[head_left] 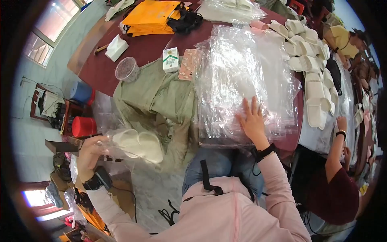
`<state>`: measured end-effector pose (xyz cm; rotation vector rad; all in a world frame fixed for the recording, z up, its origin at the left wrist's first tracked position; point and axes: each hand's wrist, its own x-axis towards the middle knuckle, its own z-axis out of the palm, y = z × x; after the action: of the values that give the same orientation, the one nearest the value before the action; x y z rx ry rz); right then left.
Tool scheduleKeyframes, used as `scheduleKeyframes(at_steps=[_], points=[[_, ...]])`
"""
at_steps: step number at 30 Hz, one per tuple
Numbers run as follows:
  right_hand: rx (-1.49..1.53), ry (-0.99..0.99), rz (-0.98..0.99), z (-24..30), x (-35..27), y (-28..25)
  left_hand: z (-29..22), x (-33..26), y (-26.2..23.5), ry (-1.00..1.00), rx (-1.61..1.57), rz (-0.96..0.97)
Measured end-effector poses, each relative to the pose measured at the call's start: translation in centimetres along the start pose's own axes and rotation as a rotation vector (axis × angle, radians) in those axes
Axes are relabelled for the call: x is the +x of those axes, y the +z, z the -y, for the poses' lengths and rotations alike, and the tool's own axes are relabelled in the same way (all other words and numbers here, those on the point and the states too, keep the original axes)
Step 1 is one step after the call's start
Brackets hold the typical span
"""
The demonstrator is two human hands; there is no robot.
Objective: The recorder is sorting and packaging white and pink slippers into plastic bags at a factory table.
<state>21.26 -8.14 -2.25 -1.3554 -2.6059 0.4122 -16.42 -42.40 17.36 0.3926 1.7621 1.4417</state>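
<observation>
At the left, my left hand (89, 153) grips the end of a clear plastic bag with a pair of cream slippers (141, 146) inside. The bagged slippers hang over the mouth of a green woven sack (141, 94), and the sack's inside is partly hidden. My right hand (254, 123) lies palm down, fingers spread, on a stack of clear plastic bags (236, 68) at the table's near edge. Glare off the film blurs the separate layers.
On the dark red table (149, 43) stand a clear round tub (127, 69), a white and green box (171, 60), a patterned phone (190, 64), and yellow bags (151, 17). Cream slippers (314, 97) pile up at the right, near a co-worker's arm (335, 149). A red bucket (83, 126) stands left.
</observation>
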Motion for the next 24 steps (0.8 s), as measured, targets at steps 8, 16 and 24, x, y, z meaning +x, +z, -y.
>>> scheduleKeyframes(at_steps=[8, 16, 24], points=[[-0.121, 0.059, 0.067, 0.9, 1.0, -1.4, 6.0, 8.2, 1.9, 0.023, 0.121, 0.23], [0.136, -0.02, 0.113, -0.5, -0.9, 1.4, 24.8, 19.6, 3.0, -0.23, -0.307, 0.024], [-0.021, -0.093, -0.292, 0.3, -0.7, 1.9, 31.2, 25.6, 5.6, -0.029, 0.359, 0.203]])
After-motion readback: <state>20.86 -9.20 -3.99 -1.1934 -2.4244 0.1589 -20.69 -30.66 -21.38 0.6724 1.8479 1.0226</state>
